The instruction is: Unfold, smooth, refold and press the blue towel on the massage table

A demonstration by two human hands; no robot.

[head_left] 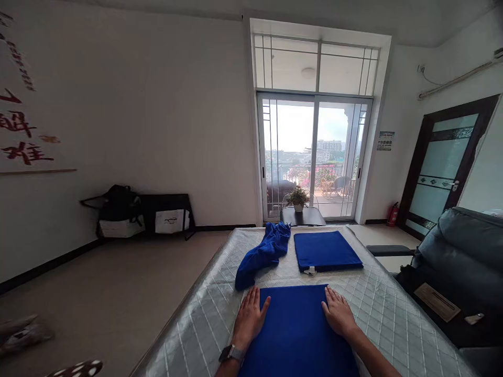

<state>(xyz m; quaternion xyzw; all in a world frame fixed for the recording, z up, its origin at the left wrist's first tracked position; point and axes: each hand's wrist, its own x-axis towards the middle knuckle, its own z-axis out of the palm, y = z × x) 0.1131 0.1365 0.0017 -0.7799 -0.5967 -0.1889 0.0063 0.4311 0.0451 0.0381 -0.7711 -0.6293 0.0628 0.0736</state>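
A blue cloth (296,330) lies flat on the quilted tabletop cover (196,324), close to me. My left hand (250,315) rests on its far left corner, fingers stretched out. On the far right corner lies my right hand (338,311), flat with its fingers extended. Neither hand grips anything. Beyond it sits a neatly folded blue cloth (326,250) with a small white tag at its near edge. To the left of that one is a crumpled blue cloth (265,254), its near end just past my left fingertips.
A dark armchair (456,262) stands along the right side, with a brown box (437,302) on its seat. A potted plant (298,199) stands on a chair beyond the table's far edge. Bags lie on a low black bench (167,201) by the left wall.
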